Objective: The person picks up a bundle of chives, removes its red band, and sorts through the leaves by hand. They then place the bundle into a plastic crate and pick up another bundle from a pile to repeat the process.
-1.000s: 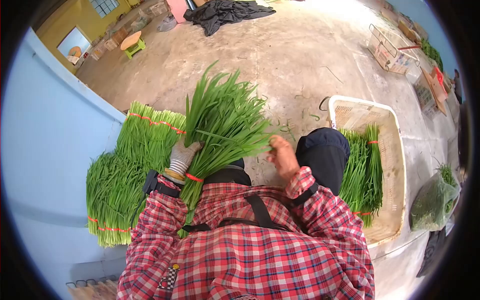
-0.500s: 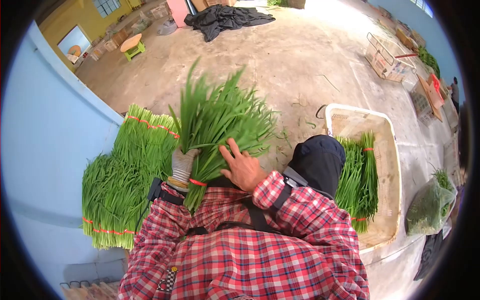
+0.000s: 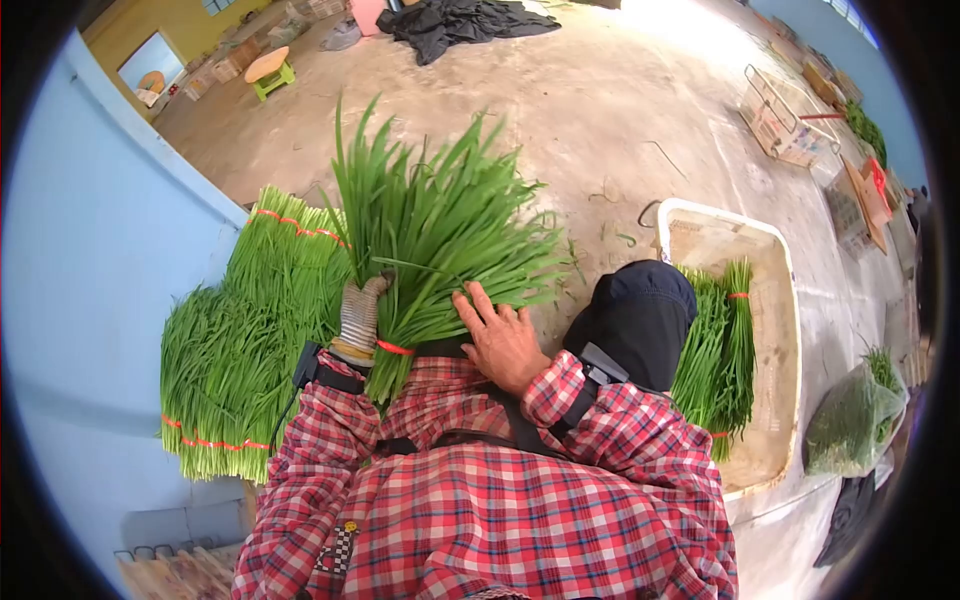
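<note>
A loose-topped bunch of garlic chives (image 3: 440, 230) fans out over my lap, with a red band around its lower stems. My left hand (image 3: 360, 318), in a striped grey glove, is closed on the left side of this bunch just above the band. My bare right hand (image 3: 503, 342) lies against the right side of the leaves, fingers stretched and apart. To my left, banded chive bundles (image 3: 240, 350) are piled in rows against the blue wall. More bundles (image 3: 715, 350) lie in a white plastic crate (image 3: 775, 400) at my right.
My bent knee (image 3: 640, 315) is between the bunch and the crate. A clear bag of greens (image 3: 855, 415) stands beyond the crate. Loose leaf scraps lie on the concrete floor (image 3: 590, 130). Farther off are a black sheet (image 3: 460, 28), a small green-legged stool (image 3: 270, 72) and another crate (image 3: 790, 120).
The leaves have spread wider and are less blurred. My right hand has shifted slightly right, its fingers now flatter on the leaves. My left hand keeps its hold. The view has tilted slightly.
</note>
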Demonstrator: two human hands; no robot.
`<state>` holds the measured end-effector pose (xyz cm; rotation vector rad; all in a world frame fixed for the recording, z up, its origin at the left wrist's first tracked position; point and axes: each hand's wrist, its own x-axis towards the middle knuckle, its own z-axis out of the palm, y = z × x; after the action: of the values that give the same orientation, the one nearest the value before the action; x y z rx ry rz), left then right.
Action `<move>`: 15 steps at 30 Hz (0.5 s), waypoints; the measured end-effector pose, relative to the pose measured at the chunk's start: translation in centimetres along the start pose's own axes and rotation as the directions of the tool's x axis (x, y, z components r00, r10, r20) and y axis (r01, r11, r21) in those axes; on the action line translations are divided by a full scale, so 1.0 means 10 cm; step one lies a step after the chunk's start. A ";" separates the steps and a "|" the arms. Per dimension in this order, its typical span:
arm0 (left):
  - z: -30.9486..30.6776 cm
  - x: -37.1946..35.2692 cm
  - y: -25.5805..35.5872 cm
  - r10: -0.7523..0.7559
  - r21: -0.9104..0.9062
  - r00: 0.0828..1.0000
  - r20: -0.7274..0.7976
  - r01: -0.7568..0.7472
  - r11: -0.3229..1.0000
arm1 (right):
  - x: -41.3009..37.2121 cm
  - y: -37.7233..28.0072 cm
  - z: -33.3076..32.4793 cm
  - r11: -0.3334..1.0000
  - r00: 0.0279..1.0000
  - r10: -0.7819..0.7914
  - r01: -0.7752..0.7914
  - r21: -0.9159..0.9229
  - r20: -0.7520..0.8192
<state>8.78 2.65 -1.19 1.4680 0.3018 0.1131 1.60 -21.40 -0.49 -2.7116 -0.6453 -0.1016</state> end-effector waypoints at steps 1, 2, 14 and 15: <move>0.00 0.02 -0.05 -0.008 0.002 1.000 0.011 0.008 1.000 | 0.00 0.01 0.00 1.000 1.000 -0.012 0.012 0.004 -0.013; -0.03 0.06 -0.07 0.007 0.007 0.999 0.040 -0.008 1.000 | 0.00 0.00 -0.02 1.000 1.000 -0.010 0.009 -0.009 -0.011; 0.19 -0.09 0.47 0.559 0.630 0.789 0.255 -0.574 0.523 | 0.19 0.29 0.13 0.986 0.996 0.043 -0.029 0.167 -0.079; 0.20 -0.09 0.45 0.559 0.628 0.789 0.255 -0.575 0.524 | 0.19 0.39 0.17 0.986 0.996 0.044 -0.030 0.165 -0.079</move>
<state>8.99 0.96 3.50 2.2806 -0.2194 0.5744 5.04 -23.28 -3.00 -2.5456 -0.5537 -0.1434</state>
